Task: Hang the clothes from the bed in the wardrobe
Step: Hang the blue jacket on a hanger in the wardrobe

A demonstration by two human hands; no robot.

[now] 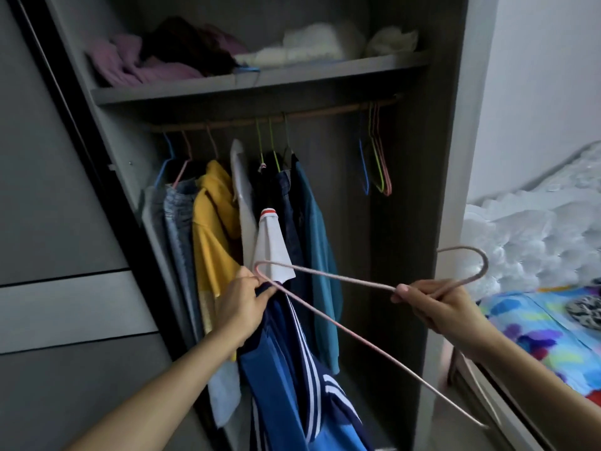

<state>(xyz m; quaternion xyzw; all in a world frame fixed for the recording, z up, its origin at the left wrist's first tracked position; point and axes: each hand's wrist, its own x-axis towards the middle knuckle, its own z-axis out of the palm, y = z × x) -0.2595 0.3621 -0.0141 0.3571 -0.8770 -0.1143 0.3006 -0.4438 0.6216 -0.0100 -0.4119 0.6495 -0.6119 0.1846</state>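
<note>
Two hands | left grip (242,307) pinching blue jacket (283,369) | right grip (435,304) clasping pink hanger (341,327)

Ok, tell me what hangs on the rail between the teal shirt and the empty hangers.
Nothing: in the head view the rail is bare from the teal shirt to the empty hangers at the right.

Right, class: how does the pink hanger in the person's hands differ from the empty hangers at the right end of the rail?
The pink hanger is off the rail, tilted, gripped near its hook by the right hand; the empty hangers hang upright from the rail. The pink hanger's end meets the blue jacket that the left hand holds; the empty hangers touch no clothes. Both are thin wire hangers.
</note>
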